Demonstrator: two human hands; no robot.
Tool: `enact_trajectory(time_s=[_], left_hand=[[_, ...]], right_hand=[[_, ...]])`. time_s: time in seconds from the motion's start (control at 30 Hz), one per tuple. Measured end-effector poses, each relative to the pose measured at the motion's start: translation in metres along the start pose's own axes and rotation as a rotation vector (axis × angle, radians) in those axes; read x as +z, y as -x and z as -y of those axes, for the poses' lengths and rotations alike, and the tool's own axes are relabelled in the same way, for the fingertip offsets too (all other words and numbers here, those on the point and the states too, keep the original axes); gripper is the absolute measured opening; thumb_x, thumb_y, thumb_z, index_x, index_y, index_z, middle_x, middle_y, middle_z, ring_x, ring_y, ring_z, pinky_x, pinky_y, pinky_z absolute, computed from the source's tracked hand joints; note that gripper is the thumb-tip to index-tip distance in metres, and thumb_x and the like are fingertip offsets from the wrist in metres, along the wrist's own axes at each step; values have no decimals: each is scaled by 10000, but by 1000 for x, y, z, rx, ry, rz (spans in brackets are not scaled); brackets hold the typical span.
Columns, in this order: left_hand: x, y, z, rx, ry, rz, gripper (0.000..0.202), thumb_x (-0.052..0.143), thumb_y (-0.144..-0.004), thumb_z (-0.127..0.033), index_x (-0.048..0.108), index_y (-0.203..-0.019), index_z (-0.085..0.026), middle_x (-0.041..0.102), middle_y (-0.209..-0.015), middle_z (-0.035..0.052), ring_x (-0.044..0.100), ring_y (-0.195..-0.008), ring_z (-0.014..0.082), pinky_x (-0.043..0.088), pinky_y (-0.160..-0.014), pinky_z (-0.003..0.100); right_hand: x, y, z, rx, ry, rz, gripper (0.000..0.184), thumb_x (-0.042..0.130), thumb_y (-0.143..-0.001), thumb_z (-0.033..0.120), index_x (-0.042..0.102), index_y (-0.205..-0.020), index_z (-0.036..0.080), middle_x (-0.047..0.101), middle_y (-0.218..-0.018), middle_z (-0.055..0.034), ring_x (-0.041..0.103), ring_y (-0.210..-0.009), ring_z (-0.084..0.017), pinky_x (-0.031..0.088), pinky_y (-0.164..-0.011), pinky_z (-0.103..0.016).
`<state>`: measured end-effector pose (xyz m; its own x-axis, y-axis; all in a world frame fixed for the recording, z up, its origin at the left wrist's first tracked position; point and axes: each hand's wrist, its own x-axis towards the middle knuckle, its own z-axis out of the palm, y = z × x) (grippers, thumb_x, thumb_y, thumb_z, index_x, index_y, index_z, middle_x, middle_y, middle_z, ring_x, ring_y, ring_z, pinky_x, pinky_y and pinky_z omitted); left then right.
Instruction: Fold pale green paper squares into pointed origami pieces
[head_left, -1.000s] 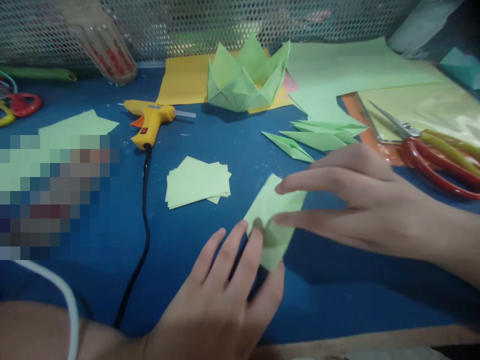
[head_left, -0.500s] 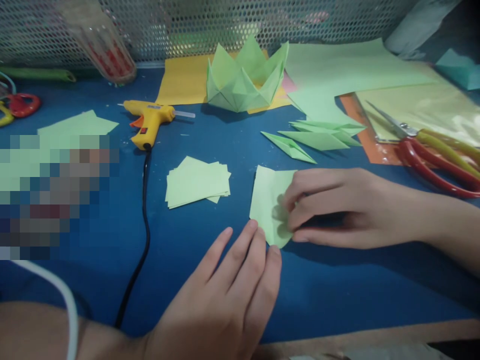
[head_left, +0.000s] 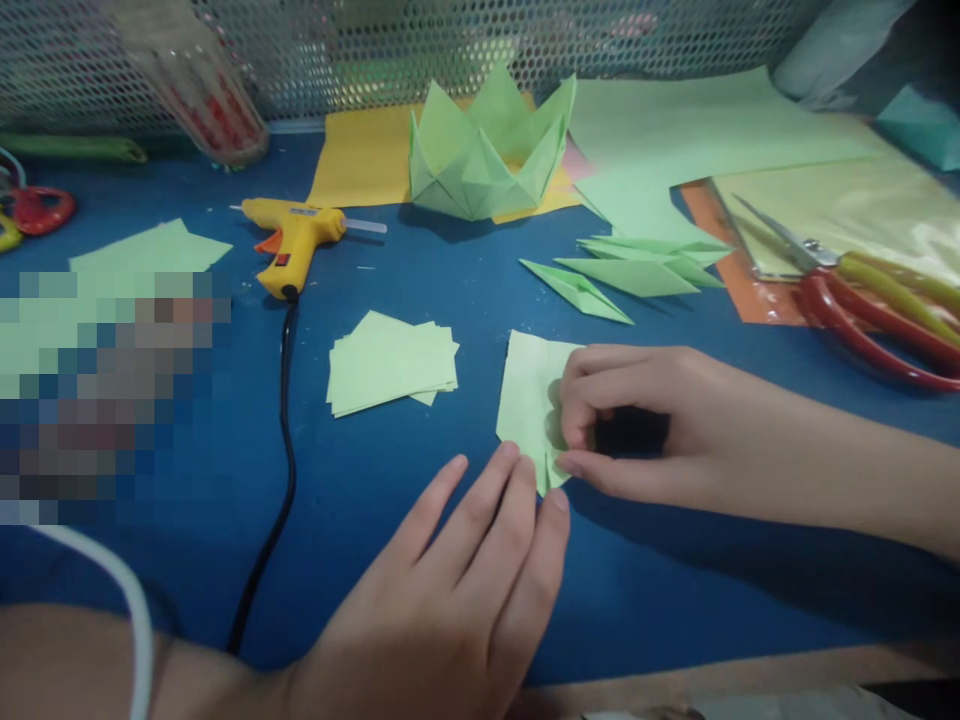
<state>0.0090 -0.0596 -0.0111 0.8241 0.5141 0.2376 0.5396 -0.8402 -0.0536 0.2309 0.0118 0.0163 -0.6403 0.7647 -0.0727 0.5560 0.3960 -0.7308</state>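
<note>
A small light green paper piece [head_left: 526, 400] lies on the blue table [head_left: 420, 300] in front of me. My right hand [head_left: 645, 425] has its fingers curled and pinched on the paper's right edge. My left hand [head_left: 457, 590] lies flat with its fingers stretched out, the fingertips touching the paper's lower corner.
A stack of green paper squares [head_left: 391, 362] lies to the left. A yellow glue gun [head_left: 294, 240] with a black cord [head_left: 281, 480] sits further left. Folded green points [head_left: 637, 272], a green paper crown [head_left: 487, 155], large sheets [head_left: 697, 125] and red-handled scissors [head_left: 862, 300] lie behind and right.
My right hand went from flat, spread fingers over the paper to a curled pinch on its right edge. The paper turned and shifted slightly. My left hand barely moved.
</note>
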Motion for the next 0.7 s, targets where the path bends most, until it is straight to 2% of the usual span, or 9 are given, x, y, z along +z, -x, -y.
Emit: enact_trajectory(time_s=[0.13,0.3,0.7], left_hand=[[1,-1,2,34,-43,-14,644,347,-919,-503,515,-1307,-17,553,-1334,172,423,-1300,313,284,-1082,423],[4,-1,3,40,-55,-28,619,352,-919,-482,537,-1284,-17,573,-1312,172,451,-1277,316,291,-1069,428],[-3,-3,0,14,-12,-1,477,365,-939,-309,522,-1272,-6,583,-1316,164,486,-1265,297,276,-1089,407]], right_hand=[[3,0,-1,9,-16,-28,130,609,-791,205,567,-669,190,570,-735,-8,533,-647,-108,432,-561,-222],[5,1,-1,14,-12,-47,132,595,-806,219,579,-679,191,580,-743,-9,537,-637,-105,438,-550,-219],[8,0,-1,-19,13,-93,147,582,-783,171,533,-646,190,543,-689,10,513,-605,-95,415,-538,-215]])
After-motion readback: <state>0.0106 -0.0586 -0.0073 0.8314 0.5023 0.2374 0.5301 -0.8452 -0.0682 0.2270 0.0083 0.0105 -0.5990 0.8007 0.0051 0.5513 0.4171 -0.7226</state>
